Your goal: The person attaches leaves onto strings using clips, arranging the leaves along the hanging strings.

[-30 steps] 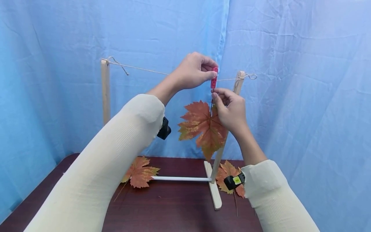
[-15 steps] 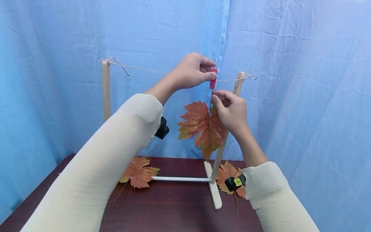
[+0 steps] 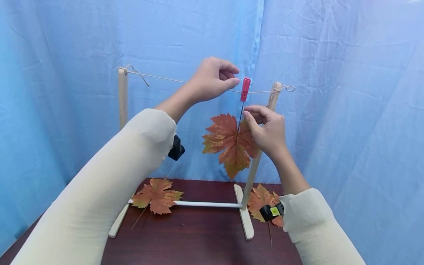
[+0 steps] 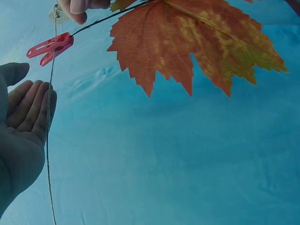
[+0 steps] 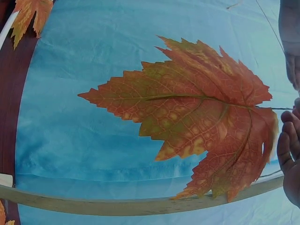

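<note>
A red clothespin [image 3: 245,89] sits clipped on the thin string [image 3: 159,77]. From its lower end hangs an orange-red maple leaf [image 3: 228,141] by its dark stem [image 3: 241,117]. My left hand [image 3: 212,81] is just left of the clothespin, apart from it, with thumb and fingers spread in the left wrist view. Beside the stem is my right hand [image 3: 269,129], its thumb and fingertips close to it; the stem shows unbroken past them. In the right wrist view the leaf [image 5: 201,103] fills the middle, with the right fingers [image 5: 284,145] at the edge.
The string runs between a left wooden post [image 3: 123,99] and a right wooden post [image 3: 253,169], joined below by a white rod [image 3: 208,204]. Two more maple leaves lie on the dark table [image 3: 185,239]: a left leaf [image 3: 157,197] and a right leaf [image 3: 260,200]. A blue curtain [image 3: 347,110] hangs behind.
My left hand has let go of the clothespin and moved left. My right fingertips have eased down and right from the stem. The leaf now hangs from the clothespin, swung slightly left.
</note>
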### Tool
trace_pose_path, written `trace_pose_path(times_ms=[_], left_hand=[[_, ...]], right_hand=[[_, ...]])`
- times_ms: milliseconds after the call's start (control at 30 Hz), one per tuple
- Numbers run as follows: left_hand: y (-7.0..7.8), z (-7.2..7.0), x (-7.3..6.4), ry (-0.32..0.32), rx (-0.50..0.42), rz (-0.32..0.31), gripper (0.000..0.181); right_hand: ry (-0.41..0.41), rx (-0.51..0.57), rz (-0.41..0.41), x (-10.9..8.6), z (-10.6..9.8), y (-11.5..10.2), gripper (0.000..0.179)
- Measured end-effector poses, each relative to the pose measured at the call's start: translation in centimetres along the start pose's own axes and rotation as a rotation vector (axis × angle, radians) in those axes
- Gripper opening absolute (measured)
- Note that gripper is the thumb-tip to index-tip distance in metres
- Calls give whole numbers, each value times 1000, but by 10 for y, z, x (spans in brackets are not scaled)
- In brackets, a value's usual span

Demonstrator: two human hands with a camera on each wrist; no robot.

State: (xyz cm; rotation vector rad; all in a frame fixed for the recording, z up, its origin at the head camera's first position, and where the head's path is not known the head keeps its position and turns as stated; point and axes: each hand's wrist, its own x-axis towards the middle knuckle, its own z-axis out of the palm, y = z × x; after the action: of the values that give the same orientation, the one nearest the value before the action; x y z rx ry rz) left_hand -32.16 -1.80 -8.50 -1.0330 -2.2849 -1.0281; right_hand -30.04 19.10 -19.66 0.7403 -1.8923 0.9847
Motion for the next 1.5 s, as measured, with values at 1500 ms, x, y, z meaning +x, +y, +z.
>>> trace_pose_path(times_ms=[1500], left_hand=[[-113,-73,-203,107,36,-185,25]], right_hand=[[-413,-112,-504,-82,133,-36,14]])
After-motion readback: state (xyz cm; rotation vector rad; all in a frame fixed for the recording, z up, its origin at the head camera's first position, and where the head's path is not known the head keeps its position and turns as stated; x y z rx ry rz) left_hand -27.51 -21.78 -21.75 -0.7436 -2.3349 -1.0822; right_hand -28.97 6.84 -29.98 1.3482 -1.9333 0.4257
